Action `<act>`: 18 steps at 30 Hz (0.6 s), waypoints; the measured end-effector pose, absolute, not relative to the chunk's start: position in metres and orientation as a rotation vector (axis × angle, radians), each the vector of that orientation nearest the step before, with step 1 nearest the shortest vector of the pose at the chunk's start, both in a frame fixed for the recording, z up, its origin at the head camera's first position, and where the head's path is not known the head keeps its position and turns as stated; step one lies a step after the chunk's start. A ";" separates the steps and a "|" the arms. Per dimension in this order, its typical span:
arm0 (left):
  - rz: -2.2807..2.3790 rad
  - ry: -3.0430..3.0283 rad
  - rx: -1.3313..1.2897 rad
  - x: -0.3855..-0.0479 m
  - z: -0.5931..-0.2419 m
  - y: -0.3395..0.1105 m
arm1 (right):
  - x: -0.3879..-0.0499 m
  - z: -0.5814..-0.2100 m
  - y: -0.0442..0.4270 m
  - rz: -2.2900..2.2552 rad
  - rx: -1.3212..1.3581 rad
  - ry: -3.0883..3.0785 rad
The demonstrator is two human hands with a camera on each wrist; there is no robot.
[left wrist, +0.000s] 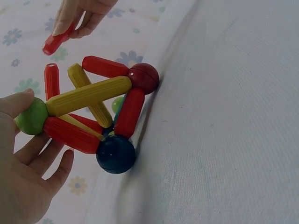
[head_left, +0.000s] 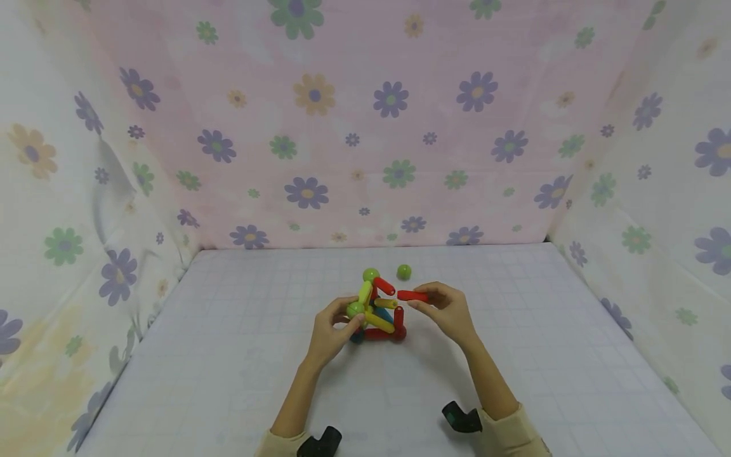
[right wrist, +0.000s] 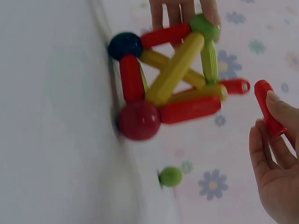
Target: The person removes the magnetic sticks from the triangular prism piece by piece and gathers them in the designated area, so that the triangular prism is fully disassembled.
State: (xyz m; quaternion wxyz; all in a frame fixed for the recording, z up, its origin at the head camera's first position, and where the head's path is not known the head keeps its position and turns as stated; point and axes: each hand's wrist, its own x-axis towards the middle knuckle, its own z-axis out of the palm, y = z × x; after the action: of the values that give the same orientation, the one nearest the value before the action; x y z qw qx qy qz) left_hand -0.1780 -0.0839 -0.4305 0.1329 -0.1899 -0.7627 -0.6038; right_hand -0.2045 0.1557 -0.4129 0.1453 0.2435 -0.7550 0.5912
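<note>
A frame of coloured sticks joined by balls stands on the table. My left hand (head_left: 327, 335) pinches the green ball (left wrist: 32, 115) at one upper corner between thumb and fingers. A yellow stick (left wrist: 88, 96) runs from this ball down to a dark red ball (right wrist: 138, 120). Another lower corner is a dark blue ball (left wrist: 116, 154). To the right of the frame, my right hand (head_left: 451, 312) pinches a loose red stick (head_left: 412, 296). Its free end points at the red stick (head_left: 385, 286) jutting from the frame's upper green ball (head_left: 371, 275), with a small gap between.
One loose green ball (head_left: 404, 271) lies on the table behind the frame. The table has a pale cloth (head_left: 240, 355). Flowered fabric walls (head_left: 354, 165) enclose the back and both sides. Black wrist devices (head_left: 461, 417) sit by the sleeves.
</note>
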 end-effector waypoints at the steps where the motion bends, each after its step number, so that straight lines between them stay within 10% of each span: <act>1: -1.752 -2.212 -0.549 -0.178 -0.431 -0.084 | -0.206 -0.413 0.161 1.697 0.667 -2.193; 18: -1.745 -2.213 -0.563 -0.177 -0.428 -0.084 | -0.252 -0.433 0.232 1.655 0.314 -2.387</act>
State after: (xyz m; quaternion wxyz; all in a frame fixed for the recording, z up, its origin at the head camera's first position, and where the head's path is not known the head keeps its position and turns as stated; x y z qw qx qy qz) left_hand -0.1770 -0.0837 -0.4280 0.1334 -0.1940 -0.7631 -0.6019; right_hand -0.2520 0.2315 -0.4327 0.1097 0.1070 -0.8121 0.5631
